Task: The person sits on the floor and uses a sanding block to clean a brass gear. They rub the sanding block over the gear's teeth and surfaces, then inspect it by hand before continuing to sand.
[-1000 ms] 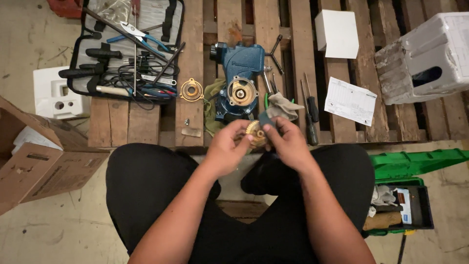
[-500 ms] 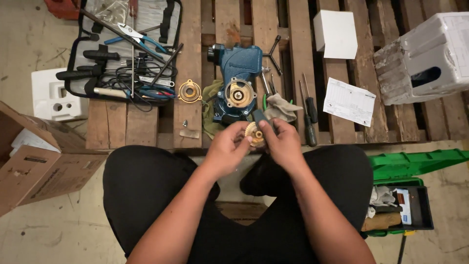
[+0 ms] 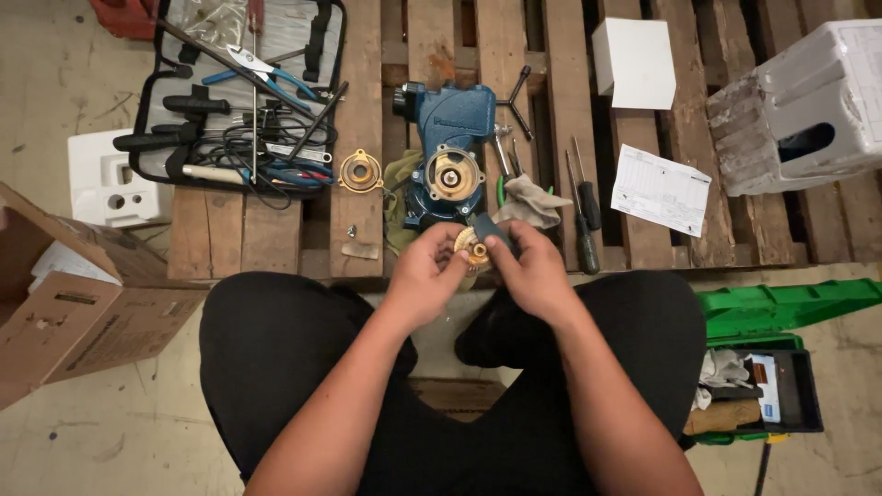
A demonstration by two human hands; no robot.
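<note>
Over the last second the two hands draw in from the pallet's edge toward the lap and close tighter around the small brass part; the scattered tools lie as they did. The work stays in the fingers, so the part seems to be getting cleaned or turned over rather than fitted back.

At far left a brown cardboard box (image 3: 69, 321) sits on the concrete floor beside a white foam block (image 3: 110, 179) with moulded holes. On the wooden pallet (image 3: 276, 239) lies an open black tool case (image 3: 243, 96) holding pliers, black-handled drivers and loose wire. Just right of it rests a flat brass ring (image 3: 360, 171) with lobed edges.

The left hand (image 3: 424, 271) curls around the toothed brass disc (image 3: 471, 248), pinching its rim, over the pallet's near edge. Behind it stands the blue cast pump body (image 3: 450, 124), its round brass face up. The right hand (image 3: 528, 271) presses a small dark pad (image 3: 489, 228) against the disc, thumb on top.

Further right lie a grey rag (image 3: 533, 200), two screwdrivers (image 3: 583, 207), a printed sheet (image 3: 660, 190), a white box (image 3: 634, 62), a white foam packing piece (image 3: 804, 106) and a green toolbox (image 3: 781, 367).
</note>
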